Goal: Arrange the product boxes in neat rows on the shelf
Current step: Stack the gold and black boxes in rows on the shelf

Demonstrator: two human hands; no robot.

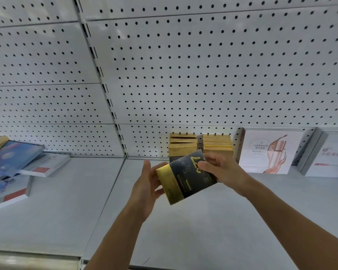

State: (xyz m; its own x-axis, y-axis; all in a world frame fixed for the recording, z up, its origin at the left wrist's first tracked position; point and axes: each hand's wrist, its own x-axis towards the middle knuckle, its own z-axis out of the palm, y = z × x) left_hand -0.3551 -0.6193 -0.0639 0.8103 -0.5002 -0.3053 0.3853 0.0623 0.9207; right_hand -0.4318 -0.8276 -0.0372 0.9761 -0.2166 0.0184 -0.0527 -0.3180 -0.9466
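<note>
A black and gold product box (185,177) is tilted in the air above the white shelf (203,221). My right hand (220,168) grips its upper right end, thumb on the front face. My left hand (146,184) touches its gold left side with straight fingers. Behind the box, two rows of matching gold boxes (182,145) (218,144) stand upright against the pegboard back wall.
Two white boxes (269,151) (328,154) stand at the right against the pegboard (203,65). On the left shelf section lie several blue and white boxes (14,158) in a loose pile. A metal upright (113,110) divides the two shelf sections.
</note>
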